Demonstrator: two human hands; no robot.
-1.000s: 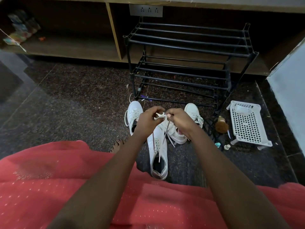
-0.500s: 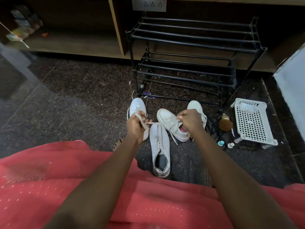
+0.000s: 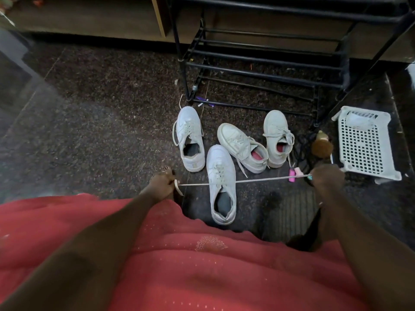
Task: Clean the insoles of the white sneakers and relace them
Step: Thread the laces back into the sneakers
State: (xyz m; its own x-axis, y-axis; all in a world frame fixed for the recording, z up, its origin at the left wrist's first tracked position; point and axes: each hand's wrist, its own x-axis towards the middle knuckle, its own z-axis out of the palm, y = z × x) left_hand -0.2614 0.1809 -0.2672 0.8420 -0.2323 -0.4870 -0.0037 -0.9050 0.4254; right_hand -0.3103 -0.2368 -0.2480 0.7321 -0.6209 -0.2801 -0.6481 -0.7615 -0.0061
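Several white sneakers lie on the dark floor. The nearest sneaker points away from me, its dark insole showing. A white shoelace runs taut across that sneaker from side to side. My left hand grips one end of the lace at the left, with a short tail hanging below the fist. My right hand grips the other end at the right. Behind stand a laced sneaker at the left and two sneakers with pink insoles, one tilted and one upright.
A black metal shoe rack stands behind the shoes. A white perforated basket lies at the right, with a brown brush and small pink items beside it. A wooden shelf runs along the back left. My red garment fills the foreground.
My hands moved apart from over the shoes, left hand going left and right hand going right, drawing the lace out straight and taut. The view also tilted downward and closer.
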